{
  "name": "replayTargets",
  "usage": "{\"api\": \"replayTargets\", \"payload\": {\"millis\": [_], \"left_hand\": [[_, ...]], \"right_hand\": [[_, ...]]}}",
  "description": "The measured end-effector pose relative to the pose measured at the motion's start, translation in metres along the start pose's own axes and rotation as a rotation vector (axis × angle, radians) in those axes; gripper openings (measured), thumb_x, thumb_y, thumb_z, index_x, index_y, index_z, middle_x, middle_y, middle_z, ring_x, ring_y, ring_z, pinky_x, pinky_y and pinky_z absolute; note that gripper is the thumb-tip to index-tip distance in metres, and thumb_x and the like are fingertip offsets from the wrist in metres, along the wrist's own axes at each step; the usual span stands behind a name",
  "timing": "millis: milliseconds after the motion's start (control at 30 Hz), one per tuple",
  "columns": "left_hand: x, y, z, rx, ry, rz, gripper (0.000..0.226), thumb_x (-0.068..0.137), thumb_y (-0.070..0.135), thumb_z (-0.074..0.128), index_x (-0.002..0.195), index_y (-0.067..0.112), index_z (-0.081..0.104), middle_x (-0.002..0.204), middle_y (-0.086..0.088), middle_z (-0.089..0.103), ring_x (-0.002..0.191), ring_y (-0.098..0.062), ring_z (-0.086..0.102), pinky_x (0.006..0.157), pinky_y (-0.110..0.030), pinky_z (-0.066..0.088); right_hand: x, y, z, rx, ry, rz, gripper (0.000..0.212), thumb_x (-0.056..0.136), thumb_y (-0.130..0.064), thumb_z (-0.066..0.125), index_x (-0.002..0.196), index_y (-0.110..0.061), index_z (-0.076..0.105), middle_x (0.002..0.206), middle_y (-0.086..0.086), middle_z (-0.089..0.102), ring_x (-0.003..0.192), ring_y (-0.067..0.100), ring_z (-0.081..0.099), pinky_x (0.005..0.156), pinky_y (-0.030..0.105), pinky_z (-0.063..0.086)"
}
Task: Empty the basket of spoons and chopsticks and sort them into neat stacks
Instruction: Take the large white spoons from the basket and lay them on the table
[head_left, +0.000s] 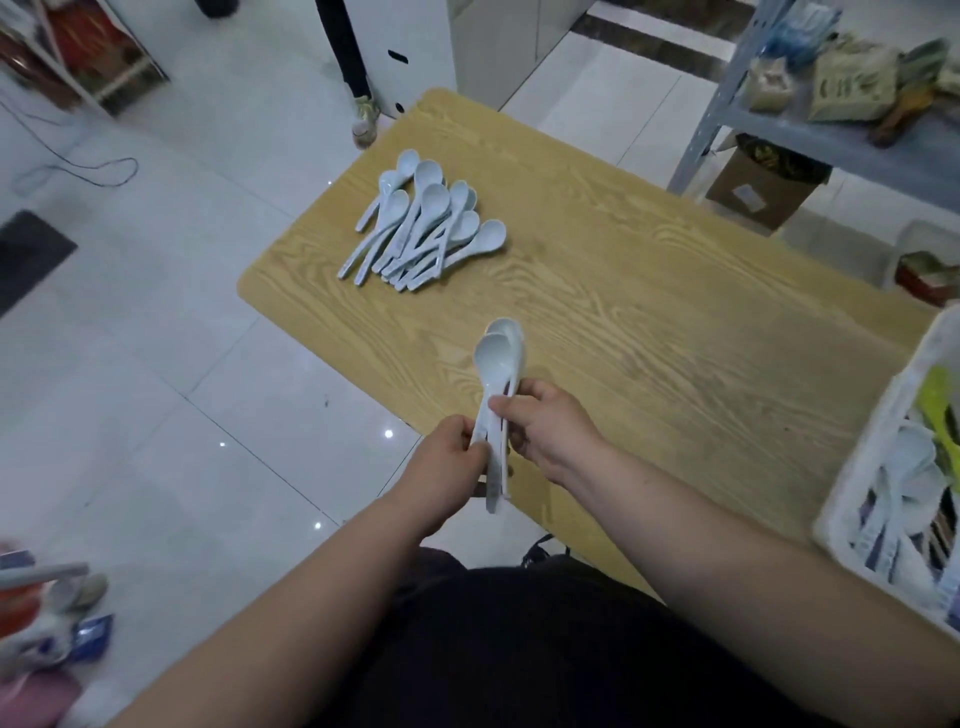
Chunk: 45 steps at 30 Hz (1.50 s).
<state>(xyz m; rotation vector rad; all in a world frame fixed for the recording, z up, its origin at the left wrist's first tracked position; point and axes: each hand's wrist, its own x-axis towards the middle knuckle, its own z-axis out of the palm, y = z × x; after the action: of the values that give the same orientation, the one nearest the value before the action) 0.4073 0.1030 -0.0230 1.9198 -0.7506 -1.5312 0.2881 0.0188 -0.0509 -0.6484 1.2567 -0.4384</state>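
Both hands, left hand (451, 457) & right hand (540, 423), clamped on nested spoons (497, 358) at tabletop (649, 322) near edge. Risk: bundle slips, drops off edge.

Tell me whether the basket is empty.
Not empty. Pale spoons and a yellow-green utensil lie inside the white basket.

Table (649, 322): light wood-grain top, matt and smooth. Spoon pile (423, 223) near the far left corner: pale blue-white, smooth, slight sheen, plastic or melamine by look; cannot tell which. Stacked spoons (497, 358) over the near left edge: same finish. Basket (878, 431) at the right edge: white plastic, dull. Floor tiles (156, 364): pale, glossy, showing light reflections. Shelf rack (711, 104): grey painted metal. Box (763, 192): brown cardboard, matt
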Motion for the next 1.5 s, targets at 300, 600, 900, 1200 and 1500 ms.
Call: {"api": "replayTargets", "payload": {"millis": [300, 600, 900, 1200, 1500], "left_hand": [[0.074, 0.008, -0.062, -0.179, 0.009, -0.135, 0.011, 0.096, 0.008, 0.057, 0.103, 0.010, 0.065, 0.094, -0.002, 0.071, 0.083, -0.017, 0.071, 0.073, -0.028, 0.055], [0.225, 0.038, -0.212, -0.044, 0.090, -0.074, 0.019, 0.092, 0.014, 0.070, 0.110, 0.013, 0.069, 0.095, -0.008, 0.061, 0.076, -0.018, 0.057, 0.068, -0.029, 0.050], [0.328, 0.078, -0.308, 0.484, 0.097, 0.036, 0.046, 0.081, 0.026, 0.076, 0.123, 0.030, 0.056, 0.096, 0.002, 0.068, 0.086, -0.021, 0.067, 0.079, -0.040, 0.057], [0.359, 0.092, -0.300, 0.838, -0.070, 0.251, 0.073, 0.080, 0.020, 0.075, 0.143, 0.027, 0.038, 0.117, -0.003, 0.053, 0.097, -0.024, 0.062, 0.082, -0.040, 0.053], [0.370, 0.104, -0.288, 1.082, -0.199, 0.316, 0.072, 0.084, 0.026, 0.070, 0.149, 0.022, 0.039, 0.140, -0.009, 0.039, 0.122, -0.033, 0.050, 0.096, -0.045, 0.049]], "right_hand": [[0.070, -0.017, 0.028, 0.105, 0.074, 0.070, 0.017, 0.095, -0.003, 0.066, 0.111, -0.010, 0.063, 0.100, 0.015, 0.074, 0.088, 0.023, 0.076, 0.075, 0.038, 0.061], [0.166, -0.061, 0.087, 0.416, 0.360, 0.096, 0.021, 0.100, 0.002, 0.055, 0.120, -0.003, 0.058, 0.093, 0.014, 0.065, 0.086, 0.024, 0.066, 0.076, 0.039, 0.055], [0.246, -0.083, 0.145, 0.408, 0.673, 0.166, 0.020, 0.095, -0.006, 0.061, 0.114, -0.011, 0.066, 0.101, 0.011, 0.068, 0.092, 0.030, 0.066, 0.087, 0.045, 0.056], [0.231, -0.094, 0.166, -0.107, 0.778, 0.009, 0.015, 0.095, -0.020, 0.056, 0.091, -0.035, 0.059, 0.098, -0.002, 0.068, 0.089, 0.020, 0.066, 0.079, 0.035, 0.055], [0.213, -0.088, 0.166, -0.193, 0.617, 0.011, 0.063, 0.097, -0.020, 0.059, 0.152, -0.031, 0.031, 0.124, -0.005, 0.062, 0.092, 0.008, 0.059, 0.063, 0.022, 0.041]]}}
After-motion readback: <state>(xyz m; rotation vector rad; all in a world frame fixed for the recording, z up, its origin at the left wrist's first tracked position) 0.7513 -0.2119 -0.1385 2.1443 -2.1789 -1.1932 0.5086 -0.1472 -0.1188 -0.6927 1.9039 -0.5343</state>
